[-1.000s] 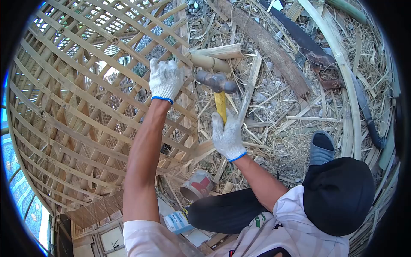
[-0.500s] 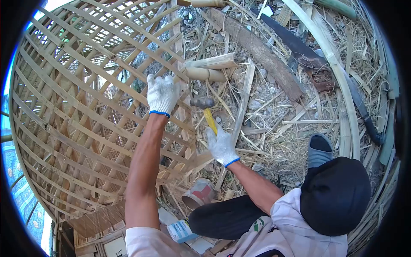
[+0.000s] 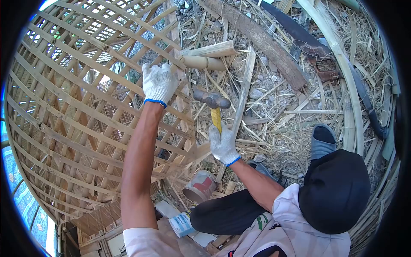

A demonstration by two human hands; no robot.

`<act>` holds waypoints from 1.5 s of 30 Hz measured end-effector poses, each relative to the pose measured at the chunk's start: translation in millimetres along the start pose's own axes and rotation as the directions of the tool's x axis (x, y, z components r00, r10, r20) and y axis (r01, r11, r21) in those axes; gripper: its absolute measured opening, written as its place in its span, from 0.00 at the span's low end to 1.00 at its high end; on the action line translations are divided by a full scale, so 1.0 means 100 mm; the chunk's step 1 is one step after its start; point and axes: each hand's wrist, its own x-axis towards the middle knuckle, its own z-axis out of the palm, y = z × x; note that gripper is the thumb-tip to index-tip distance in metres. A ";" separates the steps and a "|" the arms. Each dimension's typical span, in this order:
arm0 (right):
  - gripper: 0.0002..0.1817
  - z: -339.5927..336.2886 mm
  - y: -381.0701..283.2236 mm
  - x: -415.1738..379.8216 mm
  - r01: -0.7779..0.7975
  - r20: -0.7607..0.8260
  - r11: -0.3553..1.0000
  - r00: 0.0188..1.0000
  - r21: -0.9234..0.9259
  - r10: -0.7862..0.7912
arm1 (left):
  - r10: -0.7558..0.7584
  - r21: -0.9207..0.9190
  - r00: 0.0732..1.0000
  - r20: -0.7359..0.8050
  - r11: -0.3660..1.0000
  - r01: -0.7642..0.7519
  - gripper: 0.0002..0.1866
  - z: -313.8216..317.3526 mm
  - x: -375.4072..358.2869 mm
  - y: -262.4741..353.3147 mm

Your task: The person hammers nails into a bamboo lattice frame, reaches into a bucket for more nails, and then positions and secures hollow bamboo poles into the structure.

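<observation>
A large woven bamboo lattice (image 3: 98, 124) fills the left side, its strips crossing with open gaps. My left hand (image 3: 159, 84), in a white glove with a blue cuff, is closed on a strip near the lattice's right edge. My right hand (image 3: 223, 144), gloved the same way, is wrapped round the yellow handle of a hammer (image 3: 212, 100). The hammer's dark metal head is raised to the right of the lattice edge, apart from it. Just above lie a bamboo tube (image 3: 204, 63) and a split bamboo piece (image 3: 210, 49).
A wooden plank (image 3: 261, 43) and a dark saw-like blade (image 3: 295, 30) lie at the upper right. A long bamboo strip (image 3: 346, 77) curves down the right. Near my legs are a round container (image 3: 200, 186) and a blue-white packet (image 3: 181, 224). Straw and stones cover the ground.
The hammer head has turned and come slightly down and to the right, with my right hand still round the handle. My left hand sits a little higher and further left in view.
</observation>
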 end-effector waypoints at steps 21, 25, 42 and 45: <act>0.27 0.02 -0.06 0.07 0.135 -0.067 0.974 0.990 0.179 -0.125 | 0.055 -0.028 0.997 -0.053 0.998 -0.057 0.13 -0.02 -0.06 -0.04; 0.25 0.22 0.32 0.25 0.101 -0.055 0.969 0.992 -0.224 -0.116 | 0.057 -0.005 0.995 -0.079 0.998 -0.057 0.13 -0.01 -0.06 -0.07; 0.26 0.20 -0.23 0.06 0.424 -0.286 0.742 0.905 0.519 -0.316 | 0.093 0.010 0.994 -0.059 0.996 -0.093 0.12 0.08 -0.07 -0.12; 0.24 0.26 0.42 0.14 0.001 0.078 0.909 0.996 -0.416 0.035 | 0.090 0.009 0.986 -0.138 0.996 -0.089 0.12 0.09 -0.08 -0.13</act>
